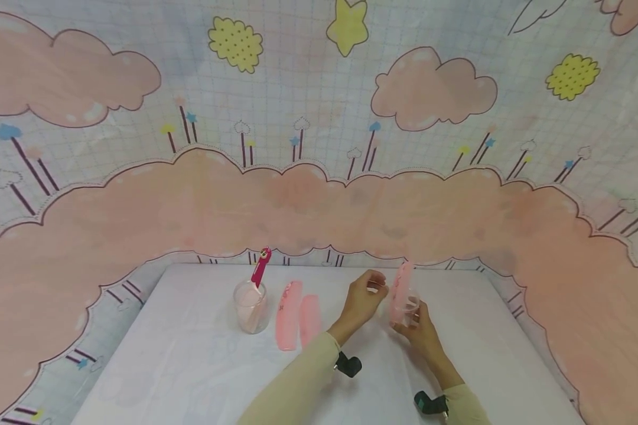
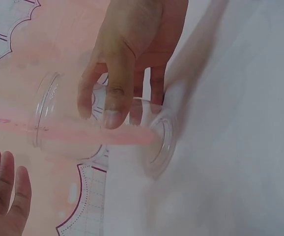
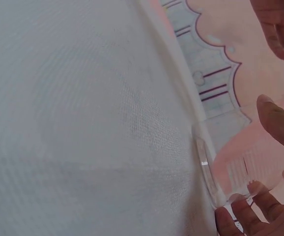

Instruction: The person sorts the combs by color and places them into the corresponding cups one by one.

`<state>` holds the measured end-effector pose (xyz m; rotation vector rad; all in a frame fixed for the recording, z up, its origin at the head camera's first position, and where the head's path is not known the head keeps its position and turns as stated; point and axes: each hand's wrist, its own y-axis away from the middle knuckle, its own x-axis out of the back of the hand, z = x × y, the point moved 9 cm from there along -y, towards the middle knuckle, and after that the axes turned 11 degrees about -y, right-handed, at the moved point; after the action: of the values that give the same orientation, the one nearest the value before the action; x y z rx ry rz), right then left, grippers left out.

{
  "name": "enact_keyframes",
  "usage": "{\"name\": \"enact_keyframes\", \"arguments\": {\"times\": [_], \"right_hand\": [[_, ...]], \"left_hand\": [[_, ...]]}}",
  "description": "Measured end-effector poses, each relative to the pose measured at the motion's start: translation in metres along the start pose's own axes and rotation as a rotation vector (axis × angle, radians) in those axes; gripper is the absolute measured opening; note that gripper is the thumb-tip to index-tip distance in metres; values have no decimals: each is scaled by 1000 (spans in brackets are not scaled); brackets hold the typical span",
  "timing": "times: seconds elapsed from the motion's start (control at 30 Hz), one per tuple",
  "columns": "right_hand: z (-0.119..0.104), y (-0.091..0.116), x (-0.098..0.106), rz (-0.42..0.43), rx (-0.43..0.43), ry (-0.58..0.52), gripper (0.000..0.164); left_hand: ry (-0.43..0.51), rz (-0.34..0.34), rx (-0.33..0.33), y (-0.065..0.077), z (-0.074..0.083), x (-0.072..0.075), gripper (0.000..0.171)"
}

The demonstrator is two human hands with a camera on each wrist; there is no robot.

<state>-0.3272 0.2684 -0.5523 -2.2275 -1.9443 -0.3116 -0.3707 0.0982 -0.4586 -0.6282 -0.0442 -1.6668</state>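
My right hand (image 1: pixel 420 330) holds a clear glass cup (image 2: pixel 164 140) low down, its thumb and fingers round the side. Inside that cup a pink comb (image 1: pixel 401 289) stands lengthwise, its upper end rising past the rim; its teeth show through the wall in the right wrist view. Just left of the comb's top is my left hand (image 1: pixel 364 295), raised and holding nothing, fingers loosely bent. In the left wrist view, those left fingers (image 2: pixel 4 182) are apart from the comb and cup.
Two more pink combs, a longer one (image 1: pixel 289 316) and a shorter one (image 1: pixel 310 316), lie left of my left forearm. Farther left stands another clear cup (image 1: pixel 243 307), holding something with a red handle (image 1: pixel 259 271). A white cloth (image 1: pixel 154 354) covers the table; a patterned curtain (image 1: pixel 298 206) hangs behind.
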Motion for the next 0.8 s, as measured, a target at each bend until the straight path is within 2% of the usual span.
{"name": "enact_keyframes", "arguments": {"times": [0.27,0.5,0.67,0.8], "right_hand": [[1,2,0,-26,-19,-16,87],[1,5,0,-43,-7,4,86],[0,6,0,-49,1,15,84],[-1,6,0,-46,6,37,84]], "left_hand": [[1,17,-10,7,-4,22,18],[-6,18,-6,16,-13,44,20],[-26,14,23,23,-27,58,19],[-53,28,71,28,-45,68,17]]}}
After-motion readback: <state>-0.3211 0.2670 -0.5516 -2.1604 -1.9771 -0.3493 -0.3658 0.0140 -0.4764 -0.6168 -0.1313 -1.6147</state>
